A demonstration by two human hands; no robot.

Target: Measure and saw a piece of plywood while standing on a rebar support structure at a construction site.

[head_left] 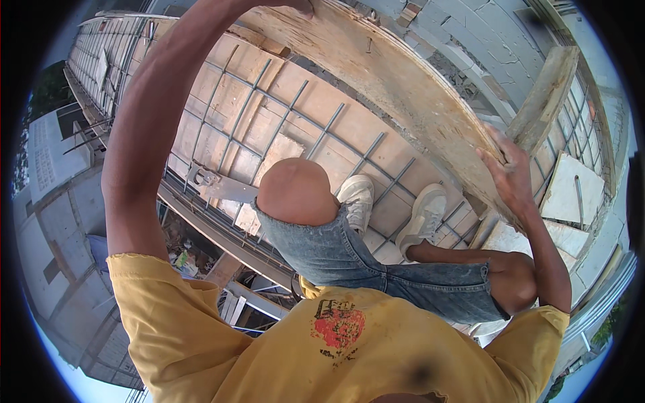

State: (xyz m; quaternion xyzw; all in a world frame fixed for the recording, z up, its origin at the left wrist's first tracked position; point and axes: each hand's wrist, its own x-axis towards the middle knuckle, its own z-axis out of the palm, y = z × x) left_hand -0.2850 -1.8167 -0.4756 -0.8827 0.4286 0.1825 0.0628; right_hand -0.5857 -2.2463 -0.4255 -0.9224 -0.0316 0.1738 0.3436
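1. A long, worn plywood board (396, 80) stands on edge beyond the person's feet, running from the upper middle down toward the right; a nail (369, 46) sticks out of its near face.
2. The right hand (508, 172) is closed around the board's right end, fingers curled over the layered edge.
3. The left hand (287, 3) is at the board's other end, cut off by the upper border; its fingertips reach the board, but how far the hand is closed cannot be told.
4. Between the board and the person, a steel rebar grid (293, 106) lies over pale plywood formwork panels (349, 134).
5. Two light lace-up shoes (356, 199) rest among the bars, below bent knees and frayed denim shorts (322, 242).
6. A handsaw (232, 189) lies left of the nearer knee, its blade partly hidden by the leg.
7. Right of the board, a timber beam (547, 97) slants near a white slab (573, 189).
8. A grey block wall (480, 33) rises behind the board.
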